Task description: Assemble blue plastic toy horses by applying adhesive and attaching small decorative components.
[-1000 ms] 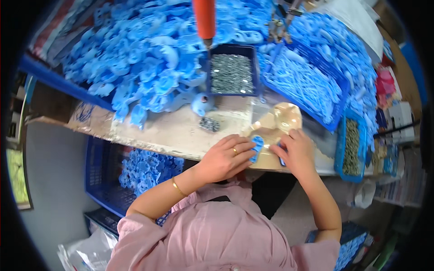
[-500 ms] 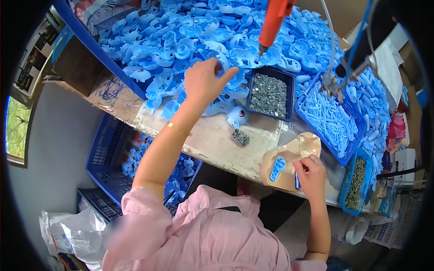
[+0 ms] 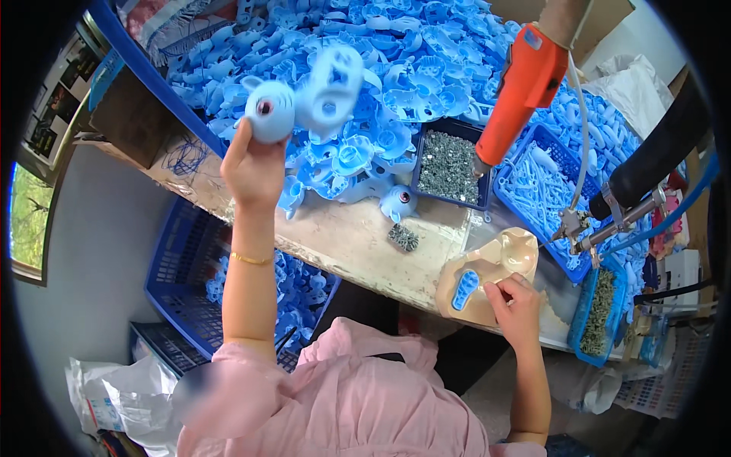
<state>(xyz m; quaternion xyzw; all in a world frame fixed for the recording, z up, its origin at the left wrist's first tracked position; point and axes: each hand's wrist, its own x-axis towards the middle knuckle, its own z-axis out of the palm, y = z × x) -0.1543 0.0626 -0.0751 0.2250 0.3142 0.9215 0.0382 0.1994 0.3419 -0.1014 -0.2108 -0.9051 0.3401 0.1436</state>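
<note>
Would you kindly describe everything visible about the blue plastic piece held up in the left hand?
The blue plastic piece looks like pale blue moulded plastic: a rounded part with a dark pinkish hole at its centre, joined to a flatter part with cut-out openings. The left hand grips it from below and holds it raised above the heap of similar blue parts. It is slightly blurred.

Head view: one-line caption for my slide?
Left hand lifts a light-blue plastic shell above the parts pile; right hand rests on a beige jig.
</note>
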